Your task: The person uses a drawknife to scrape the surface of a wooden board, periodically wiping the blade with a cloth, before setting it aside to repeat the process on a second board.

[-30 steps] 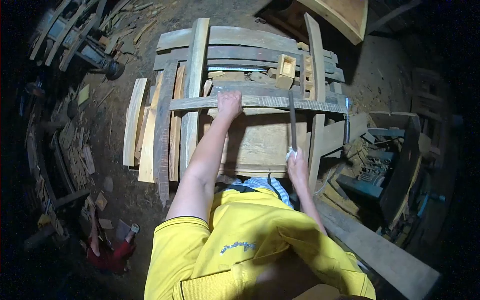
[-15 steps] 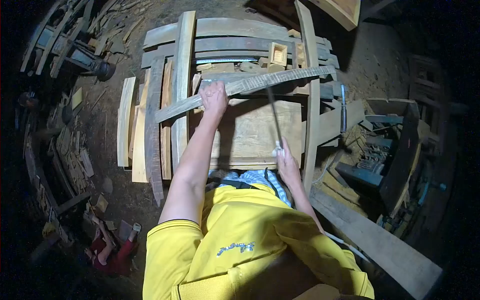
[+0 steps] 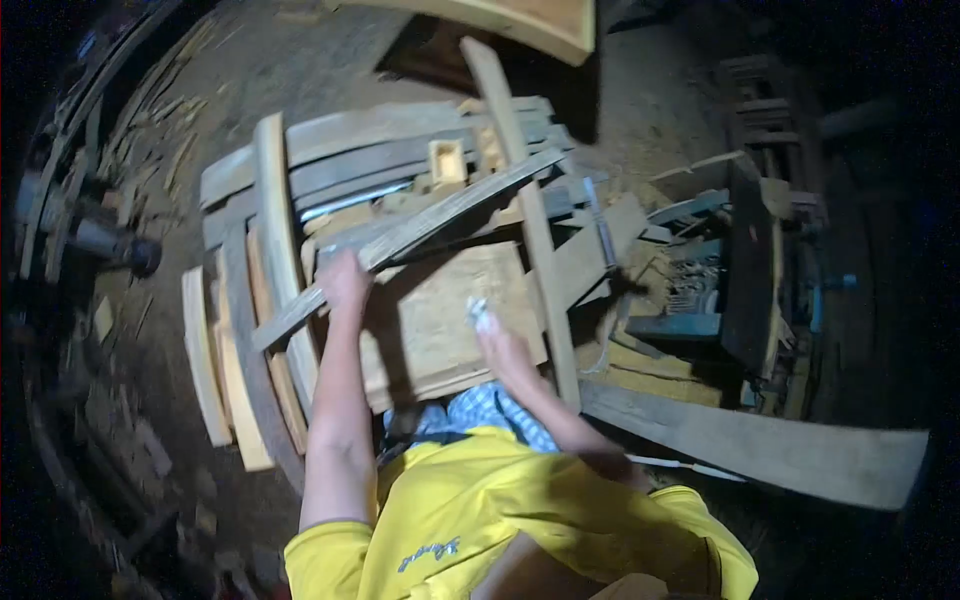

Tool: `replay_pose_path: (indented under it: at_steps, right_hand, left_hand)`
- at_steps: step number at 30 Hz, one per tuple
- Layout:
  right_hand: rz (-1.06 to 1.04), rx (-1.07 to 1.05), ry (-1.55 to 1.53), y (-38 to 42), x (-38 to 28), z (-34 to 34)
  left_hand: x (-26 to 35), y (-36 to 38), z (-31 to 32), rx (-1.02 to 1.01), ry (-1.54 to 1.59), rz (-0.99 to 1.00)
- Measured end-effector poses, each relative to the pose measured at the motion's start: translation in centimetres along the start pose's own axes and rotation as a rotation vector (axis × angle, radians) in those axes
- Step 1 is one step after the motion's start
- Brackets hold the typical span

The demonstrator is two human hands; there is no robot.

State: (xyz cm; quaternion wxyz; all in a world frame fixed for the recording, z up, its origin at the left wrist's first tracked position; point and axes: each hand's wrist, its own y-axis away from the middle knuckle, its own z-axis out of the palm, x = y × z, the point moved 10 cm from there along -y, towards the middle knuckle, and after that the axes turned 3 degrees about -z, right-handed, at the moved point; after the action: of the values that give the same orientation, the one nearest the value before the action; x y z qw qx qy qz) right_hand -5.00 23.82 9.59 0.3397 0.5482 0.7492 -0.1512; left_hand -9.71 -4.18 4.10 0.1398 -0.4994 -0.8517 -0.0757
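Observation:
My left hand [image 3: 344, 282] is wrapped round a long, narrow wooden slat [image 3: 450, 216], which lies slantwise across the two upright boards of the bench. Below the slat's middle, my right hand [image 3: 499, 340] is closed on a pale-wrapped tool handle [image 3: 478, 312]; the tool's shaft is blurred and hard to make out. Under my right hand is a flat, light wooden panel [image 3: 440, 310].
Long boards [image 3: 360, 128] lie across the far side, with a small wooden box [image 3: 447, 160] on them. Loose planks [image 3: 205, 360] stand at the left. A blue metal bin [image 3: 680, 325] with metal parts and a wide board [image 3: 770, 445] are at the right.
The view has turned and shifted, so the bench appears further left and lower. The right hand's tool no longer shows as a long dark shaft touching the slat. The left hand keeps its hold.

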Motion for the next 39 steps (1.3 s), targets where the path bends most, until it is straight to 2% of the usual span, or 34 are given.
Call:
replay_pose_path:
  at_steps: [2, 5, 7, 11, 13, 26, 30, 32, 38, 39]
  right_hand:
    - [0.063, 0.051, -0.116, -0.8, -1.3, -1.2]
    - [-0.078, -0.16, -0.061, -1.3, -1.9, 1.2]
    - [-0.089, -0.091, 0.004, -1.8, -1.1, 1.4]
    - [-0.048, -0.211, -0.002, -2.8, -0.6, 3.4]
    - [-0.067, -0.281, 0.103, -3.9, -0.4, 5.2]
    - [-0.133, -0.329, 0.192, -6.6, 0.2, 7.6]
    - [-0.108, -0.309, 0.18, -6.0, 0.7, 7.1]
    - [-0.115, -0.31, 0.211, -5.8, 1.0, 7.0]
    - [0.038, -0.434, 0.187, -8.8, 0.5, 9.5]
    - [0.064, -0.437, 0.195, -9.9, -1.0, 9.6]
  left_hand:
    - [-0.2, -0.3, 1.5, 0.032, -0.083, 0.067]
    - [-1.5, 0.5, 1.7, 0.105, -0.154, -0.006]
    - [-1.5, 0.4, 0.7, 0.117, -0.167, -0.044]
    - [-0.4, 1.0, 0.4, 0.07, -0.161, -0.02]
    - [-1.1, 0.4, 1.1, 0.028, -0.155, -0.048]
    - [-1.2, 0.6, 1.4, -0.067, -0.174, -0.068]
    - [-1.7, 0.3, 1.7, -0.115, -0.195, -0.105]
    - [-0.9, 0.8, 0.5, -0.017, -0.135, -0.021]
    - [-1.2, 0.6, 1.1, 0.046, -0.131, -0.033]
    - [-1.2, 0.3, 1.7, -0.036, -0.138, -0.051]
